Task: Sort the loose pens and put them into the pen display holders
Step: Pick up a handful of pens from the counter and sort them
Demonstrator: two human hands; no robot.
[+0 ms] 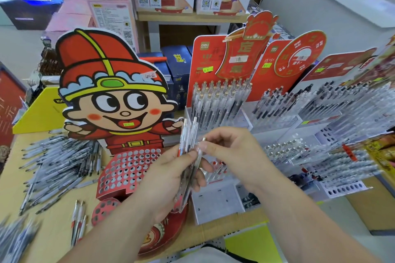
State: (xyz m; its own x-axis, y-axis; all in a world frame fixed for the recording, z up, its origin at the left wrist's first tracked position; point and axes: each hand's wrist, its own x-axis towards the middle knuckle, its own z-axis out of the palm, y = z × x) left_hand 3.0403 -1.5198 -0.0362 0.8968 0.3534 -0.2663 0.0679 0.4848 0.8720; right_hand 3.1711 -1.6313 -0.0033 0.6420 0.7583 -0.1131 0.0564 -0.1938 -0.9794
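My left hand (168,179) grips a bundle of clear pens (188,149) upright in the middle of the view. My right hand (230,149) pinches the top of one pen (200,151) in that bundle. A big pile of loose pens (57,162) lies on the wooden table at the left, and three more pens (78,222) lie near the front. A red cartoon-figure holder (128,168) with many empty holes stands behind my left hand. Red-backed holders (215,100) at the right are filled with pens.
Clear tiered pen racks (342,151) crowd the right side, one with an empty row of holes (344,190). A white holder base (215,203) sits under my hands. A yellow box (40,113) stands at the back left, and boxed goods fill the shelf (192,17) behind.
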